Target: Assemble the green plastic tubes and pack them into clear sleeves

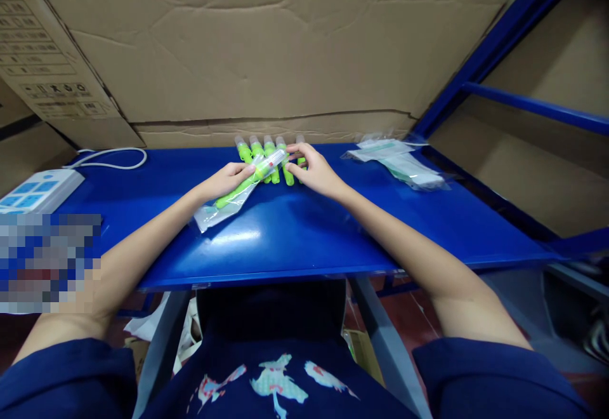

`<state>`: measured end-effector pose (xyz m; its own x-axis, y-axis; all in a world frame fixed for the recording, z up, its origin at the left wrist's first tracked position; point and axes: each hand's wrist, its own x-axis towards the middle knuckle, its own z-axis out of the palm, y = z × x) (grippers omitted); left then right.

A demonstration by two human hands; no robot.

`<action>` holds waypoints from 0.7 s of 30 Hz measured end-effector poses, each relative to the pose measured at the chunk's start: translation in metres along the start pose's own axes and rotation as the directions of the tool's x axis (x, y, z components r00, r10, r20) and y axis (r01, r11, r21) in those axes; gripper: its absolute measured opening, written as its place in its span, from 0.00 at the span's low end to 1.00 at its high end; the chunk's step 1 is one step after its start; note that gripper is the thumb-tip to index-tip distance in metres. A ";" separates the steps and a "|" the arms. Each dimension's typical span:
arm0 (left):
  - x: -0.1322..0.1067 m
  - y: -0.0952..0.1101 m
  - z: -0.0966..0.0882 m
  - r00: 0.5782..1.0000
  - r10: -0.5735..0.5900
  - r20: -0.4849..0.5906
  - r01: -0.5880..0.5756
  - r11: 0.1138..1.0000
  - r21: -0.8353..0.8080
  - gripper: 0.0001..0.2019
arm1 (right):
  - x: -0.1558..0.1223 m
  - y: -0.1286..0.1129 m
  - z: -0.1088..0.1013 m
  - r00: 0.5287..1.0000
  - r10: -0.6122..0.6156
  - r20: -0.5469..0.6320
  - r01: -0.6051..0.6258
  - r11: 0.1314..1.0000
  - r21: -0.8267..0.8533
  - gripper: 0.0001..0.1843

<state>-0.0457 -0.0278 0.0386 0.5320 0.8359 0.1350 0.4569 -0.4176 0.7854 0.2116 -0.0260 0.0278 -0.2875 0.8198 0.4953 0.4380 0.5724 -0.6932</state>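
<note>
On the blue table (304,235), a light, likely slippery clear bag (214,212) is being pinched at both ends by the left hand (223,181) and the right hand (316,171), best gripped around its stiff green pen (240,188).

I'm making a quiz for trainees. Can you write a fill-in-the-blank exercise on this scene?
1. The left hand holds a clear bag with a ____ tube in it.
2. The right hand is at a row of tubes on a table coloured ____.
3. The pile of bags lies to the ____ of the right hand.
Missing: green; blue; right.
</note>
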 end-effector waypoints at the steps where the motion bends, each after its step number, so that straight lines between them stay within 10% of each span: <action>1: 0.001 -0.001 0.001 1.000 -0.011 -0.010 0.011 1.000 -0.001 0.41 | -0.001 0.000 0.000 1.000 -0.008 0.004 0.008 1.000 -0.027 0.18; 21: 0.002 -0.001 0.008 0.994 -0.108 -0.001 0.100 0.927 -0.362 0.38 | -0.010 0.001 0.007 0.977 -0.103 0.185 0.103 0.995 0.005 0.33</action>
<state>-0.0395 -0.0287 0.0331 0.4787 0.8765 0.0505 0.2189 -0.1748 0.9600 0.2088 -0.0335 0.0192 -0.4834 0.7459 0.4583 0.4013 0.6541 -0.6412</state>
